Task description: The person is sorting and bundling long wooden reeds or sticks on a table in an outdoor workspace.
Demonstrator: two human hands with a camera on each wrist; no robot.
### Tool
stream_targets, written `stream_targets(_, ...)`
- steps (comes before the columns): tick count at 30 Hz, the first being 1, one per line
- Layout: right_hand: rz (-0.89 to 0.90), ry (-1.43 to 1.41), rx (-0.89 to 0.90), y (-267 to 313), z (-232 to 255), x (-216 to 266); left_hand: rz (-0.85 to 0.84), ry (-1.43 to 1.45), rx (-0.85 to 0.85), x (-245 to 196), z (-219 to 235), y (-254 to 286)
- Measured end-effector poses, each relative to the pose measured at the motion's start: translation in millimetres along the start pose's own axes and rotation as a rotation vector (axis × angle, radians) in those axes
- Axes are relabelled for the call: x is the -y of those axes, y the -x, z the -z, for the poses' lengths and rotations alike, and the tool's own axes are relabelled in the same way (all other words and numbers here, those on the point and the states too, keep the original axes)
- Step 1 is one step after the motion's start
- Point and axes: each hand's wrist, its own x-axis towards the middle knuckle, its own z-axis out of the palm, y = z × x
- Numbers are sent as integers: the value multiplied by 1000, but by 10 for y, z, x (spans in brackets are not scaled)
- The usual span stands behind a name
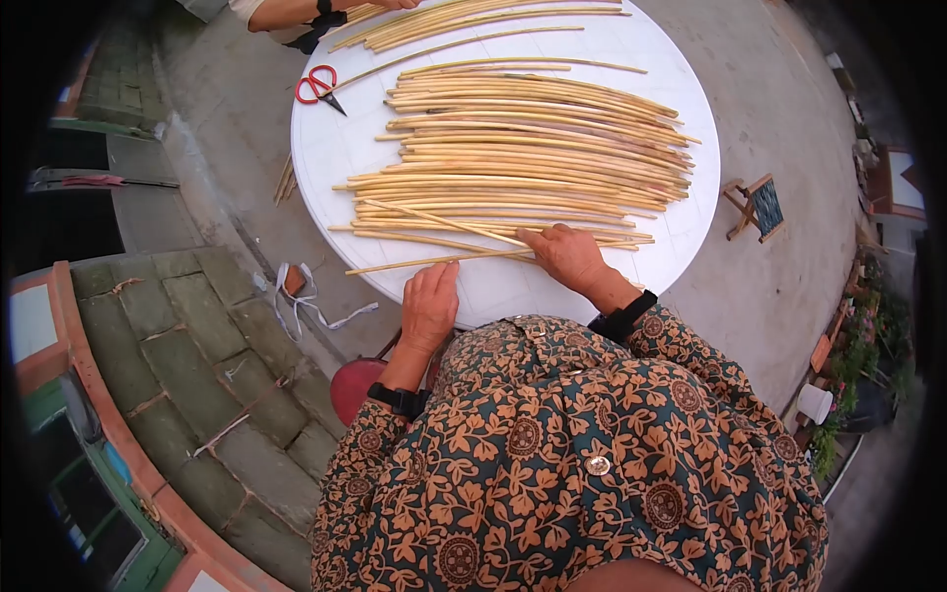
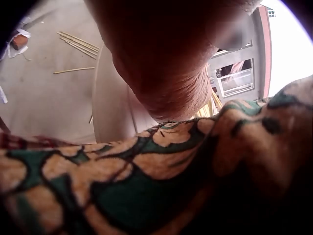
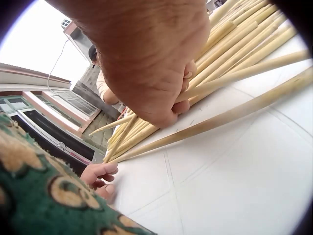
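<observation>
In the head view the right hand point(image 1: 572, 261), right of centre, has its fingers bent down at the lower edge of the spread of sticks. The right wrist view shows them closed on a held stick point(image 3: 249, 73), which leaves the fingertips near the centre and runs to the right edge, its long axis rising slightly; how far it goes on beyond the grip is hidden by the hand. In the head view a slanting stick point(image 1: 444, 221) comes down from the left to these fingertips, crossing over others; whether it is the held one I cannot tell.

The left hand point(image 1: 431, 301), lower centre, lies loosely at the near rim of the white table point(image 1: 671, 257), released, its fingertips at a lower stick point(image 1: 400, 266). That stick points left and slightly down, its tip left of the left hand, its other end running toward the right hand.

Above both hands the stacked sticks point(image 1: 533, 138) lie side by side, long axes mostly left to right, bowing down toward the right. At the upper left of the table are red-handled scissors point(image 1: 321, 87), blades pointing lower right, and at the top edge a second person's arm point(image 1: 281, 12). Low in the frame, the patterned shirt point(image 1: 523, 414) bears a pale button point(image 1: 598, 465), any lettering on it too small to read
</observation>
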Motion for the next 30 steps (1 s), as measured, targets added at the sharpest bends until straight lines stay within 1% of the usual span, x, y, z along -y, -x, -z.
stream_targets(2, 28, -22, 5, 122, -50, -12, -10, -40, -21, -6, -43, 35)
stream_targets(3, 7, -4, 71, 172, -27, 2, -21, -52, -26, -19, -49, 46)
stream_targets(6, 99, -59, 157, 276, -28, -69, -23, -92, -31, -48, -111, 89)
stream_targets(9, 65, -134, 39, 305, -156, -173, -16, -106, -38, -43, -182, 87)
stream_targets(12, -75, -117, 68, 266, -95, -278, -37, -107, -32, -67, -259, -1)
stream_targets(13, -219, -192, 91, 228, -88, -310, -49, -107, -27, -86, -273, -47)
stream_targets(16, -213, -196, 61, 115, -55, -423, 11, -112, 95, -162, -333, -170)
stream_targets(17, -173, -214, -1, 92, -83, -446, 15, -117, 113, -155, -354, -176)
stream_targets(19, -186, -237, 16, 18, -99, -420, 21, -126, 148, -139, -406, -180)
stream_targets(23, -173, -209, 61, -19, -131, -371, 14, -121, 159, -157, -423, -202)
stream_targets(26, -130, -181, -8, 55, -265, -451, 3, -110, 158, -213, -422, -222)
stream_targets(30, -115, -130, -5, 76, -234, -465, -11, -75, 154, -255, -430, -213)
